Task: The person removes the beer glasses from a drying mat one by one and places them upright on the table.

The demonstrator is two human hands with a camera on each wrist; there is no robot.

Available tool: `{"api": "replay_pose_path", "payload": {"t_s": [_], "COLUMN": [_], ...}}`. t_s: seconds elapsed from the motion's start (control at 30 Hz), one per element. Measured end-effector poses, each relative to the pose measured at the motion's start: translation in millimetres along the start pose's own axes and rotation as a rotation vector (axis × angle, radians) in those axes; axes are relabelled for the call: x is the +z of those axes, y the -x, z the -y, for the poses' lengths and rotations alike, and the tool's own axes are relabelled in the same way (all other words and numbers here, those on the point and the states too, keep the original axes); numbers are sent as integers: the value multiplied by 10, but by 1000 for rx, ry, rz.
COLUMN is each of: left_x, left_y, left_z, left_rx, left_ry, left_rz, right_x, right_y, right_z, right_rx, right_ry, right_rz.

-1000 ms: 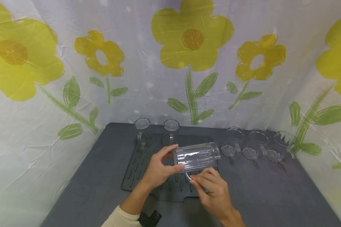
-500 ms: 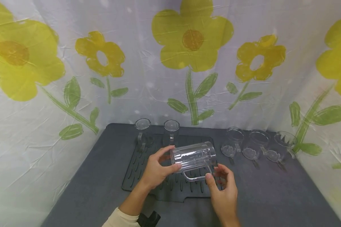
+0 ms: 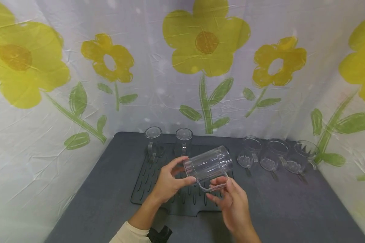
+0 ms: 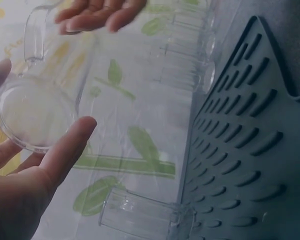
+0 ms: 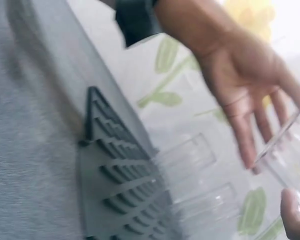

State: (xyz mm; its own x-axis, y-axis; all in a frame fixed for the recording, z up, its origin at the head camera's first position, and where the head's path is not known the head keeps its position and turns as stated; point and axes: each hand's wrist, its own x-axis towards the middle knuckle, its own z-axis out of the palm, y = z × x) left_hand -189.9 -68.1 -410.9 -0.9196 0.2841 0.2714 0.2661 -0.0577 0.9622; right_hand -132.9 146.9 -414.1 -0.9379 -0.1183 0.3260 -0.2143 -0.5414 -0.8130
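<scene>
A clear mug (image 3: 208,163) hangs tilted over a dark ribbed drying mat (image 3: 182,204), its base to the left and its mouth to the right. My left hand (image 3: 167,184) grips the base end, thumb in front and fingers at the back. In the left wrist view that round base (image 4: 35,112) sits between thumb and fingers of the left hand (image 4: 20,195). My right hand (image 3: 235,202) is at the mug's handle (image 3: 210,189), its fingers loosely bent and overlapping the loop. The right wrist view is blurred, with one right fingertip (image 5: 292,212) beside the mug.
Two clear mugs, one left (image 3: 153,141) and one right (image 3: 184,140), stand at the mat's back edge. Three more, including the nearest (image 3: 250,152), stand in a row at the back right of the grey table (image 3: 94,202). A flowered curtain (image 3: 158,101) hangs behind.
The right hand came off the handle, moved right, then returned to it with its palm turned up. The mug has rolled and its mouth end has risen; the left hand kept its grip.
</scene>
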Motion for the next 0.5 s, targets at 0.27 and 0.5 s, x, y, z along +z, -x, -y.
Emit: {"api": "replay_pose_path", "payload": {"t_s": [0.27, 0.5], "left_x": [16, 54], "left_y": [-11, -17], "left_z": [26, 92], "left_rx": [-24, 14], "left_ry": [33, 9], "left_rz": [70, 89], "right_x": [15, 99], "right_y": [-114, -120], "right_z": [194, 286], "right_rx": [27, 87], "right_ry": [-143, -201], "right_rz": [122, 158]}}
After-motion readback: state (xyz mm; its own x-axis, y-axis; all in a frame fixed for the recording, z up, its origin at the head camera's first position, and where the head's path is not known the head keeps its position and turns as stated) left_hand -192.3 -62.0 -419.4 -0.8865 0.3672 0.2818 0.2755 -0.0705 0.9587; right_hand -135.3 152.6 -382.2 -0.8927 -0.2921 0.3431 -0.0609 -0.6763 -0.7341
